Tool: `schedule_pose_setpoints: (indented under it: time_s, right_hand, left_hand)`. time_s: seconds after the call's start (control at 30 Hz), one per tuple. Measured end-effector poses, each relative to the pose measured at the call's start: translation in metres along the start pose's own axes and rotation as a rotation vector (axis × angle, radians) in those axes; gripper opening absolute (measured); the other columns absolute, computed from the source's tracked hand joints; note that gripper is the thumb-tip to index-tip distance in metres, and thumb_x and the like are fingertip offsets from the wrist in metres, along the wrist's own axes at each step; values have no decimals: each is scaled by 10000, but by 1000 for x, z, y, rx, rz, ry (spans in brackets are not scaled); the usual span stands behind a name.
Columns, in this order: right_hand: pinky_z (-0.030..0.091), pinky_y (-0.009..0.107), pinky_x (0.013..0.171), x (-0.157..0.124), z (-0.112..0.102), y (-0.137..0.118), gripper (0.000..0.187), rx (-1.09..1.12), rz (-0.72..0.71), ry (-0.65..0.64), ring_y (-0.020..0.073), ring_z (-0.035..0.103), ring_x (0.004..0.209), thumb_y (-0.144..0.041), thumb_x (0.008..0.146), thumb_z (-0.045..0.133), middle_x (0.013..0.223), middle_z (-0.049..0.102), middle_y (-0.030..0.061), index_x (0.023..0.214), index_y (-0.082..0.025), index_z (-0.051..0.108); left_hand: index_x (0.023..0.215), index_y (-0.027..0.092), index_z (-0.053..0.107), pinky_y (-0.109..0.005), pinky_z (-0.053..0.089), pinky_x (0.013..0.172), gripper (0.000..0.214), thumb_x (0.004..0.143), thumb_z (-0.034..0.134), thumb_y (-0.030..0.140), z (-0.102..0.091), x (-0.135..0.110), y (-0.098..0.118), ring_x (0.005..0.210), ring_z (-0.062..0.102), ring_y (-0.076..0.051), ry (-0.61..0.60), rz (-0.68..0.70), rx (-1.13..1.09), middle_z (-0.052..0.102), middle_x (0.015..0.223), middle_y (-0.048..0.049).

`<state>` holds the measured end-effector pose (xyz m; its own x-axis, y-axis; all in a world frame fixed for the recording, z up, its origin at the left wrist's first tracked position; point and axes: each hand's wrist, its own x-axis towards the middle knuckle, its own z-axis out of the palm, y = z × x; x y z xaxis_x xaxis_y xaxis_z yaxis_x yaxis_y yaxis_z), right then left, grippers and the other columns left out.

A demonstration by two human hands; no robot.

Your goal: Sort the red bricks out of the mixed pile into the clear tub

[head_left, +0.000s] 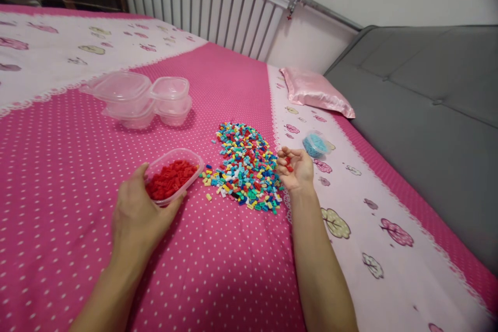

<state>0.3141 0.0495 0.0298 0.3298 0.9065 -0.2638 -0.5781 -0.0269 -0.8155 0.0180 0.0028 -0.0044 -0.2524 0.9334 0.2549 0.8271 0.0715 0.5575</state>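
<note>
1. Head cam: I'm seeing a pink bed cover (218,280) filling most of the view, with the forearms (322,264) running off the bottom edge.
2. Mixed brick pile (249,174) is lying mid-cover. I'm guessing light, hard plastic, so rough raking would be scattering it.
3. Clear tub (199,163) of red bricks (171,179) is sitting left of the pile, and the left hand (138,212) is gripping its near side. It's looking thin and flexy; I'm favouring the rim, no squeezing.
4. Loose red pieces (289,168) are resting in the palm-up right hand (298,168), fingers half curled. I'm reckoning slippery, so best pinched singly.
5. Fingers are hiding some pieces, so I'm not getting a count; the tub's underside isn't showing either.
</note>
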Motion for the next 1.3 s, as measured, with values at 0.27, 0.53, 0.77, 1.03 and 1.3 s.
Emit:
schedule_pose_setpoints:
  time_s: [0.27, 0.53, 0.77, 1.03, 1.3]
  right_hand:
    - [160, 108, 289, -1, 3, 5, 153, -127, 44, -42, 23, 365, 427, -277, 763, 556, 618, 509, -21, 750, -135, 613]
    - [291, 187, 444, -8, 2, 18, 169, -851, -40, -233, 56, 388, 452, -317, 650, 728, 510, 532, -45, 694, -156, 705]
    - [351, 251, 589, -2, -2, 24, 164, -1462, -164, -190, 163, 579, 617, -243, 682, 657, 524, 608, -21, 525, -206, 681]
    - [318, 243, 542, -1, -2, 28, 185, -1491, -94, -260, 113, 480, 493, -246, 669, 624, 454, 538, -47, 494, -194, 651]
    - [311, 234, 509, 1, -4, 33, 174, -1502, -133, -223, 110, 493, 468, -199, 645, 586, 438, 538, -41, 484, -188, 652]
  left_hand:
    - [1373, 87, 388, -552, 488, 906, 919, 649, 592, 615, 0, 0, 0, 1091, 553, -420, 2, 5, 7, 576, 1188, -231]
    - [1378, 81, 385, -545, 492, 908, 925, 647, 606, 603, 0, 0, 0, 1092, 557, -417, -3, 6, 9, 578, 1194, -231]
    - [1380, 78, 387, -550, 489, 906, 938, 641, 592, 618, -2, -1, 2, 1091, 558, -420, -4, -7, 2, 578, 1192, -227]
    - [1389, 141, 366, -565, 489, 908, 883, 661, 608, 577, -1, -1, 1, 1115, 548, -419, -4, -1, -15, 571, 1215, -204]
    - [1379, 88, 385, -556, 488, 912, 918, 653, 601, 607, 0, 0, 0, 1096, 552, -428, 6, 15, -5, 572, 1197, -232]
